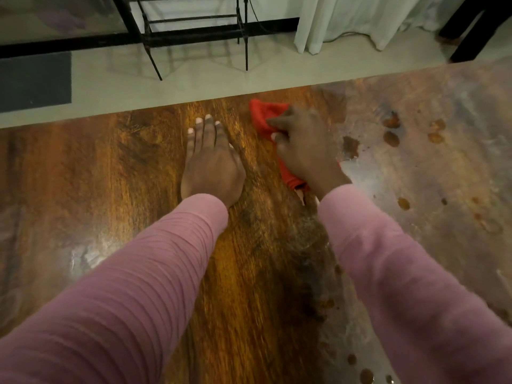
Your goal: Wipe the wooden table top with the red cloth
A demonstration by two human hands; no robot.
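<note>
While the left hand point(212, 164) lies flat on the wooden table top point(110, 176), palm down with its fingers straight and close together, the right hand point(304, 145) just beside it grips a bunched red cloth point(264, 116), fingers curled round the fabric. The cloth is pressed against the wood near the table's far edge. Part of it sticks out beyond the fingertips and a tail shows under the wrist. Both arms wear pink sleeves point(133, 273) and reach forward from the bottom of the view. Left of the cloth the wood looks warm brown and glossy. To the right of it the surface is dull and greyish, dotted with brown spots point(391, 138) and smears. Beyond the table lies a pale floor point(194, 81) with a dark mat point(33, 79) at the left, a black metal frame point(194, 31) in the middle, and a white curtain point(346, 20) hanging at the right.
</note>
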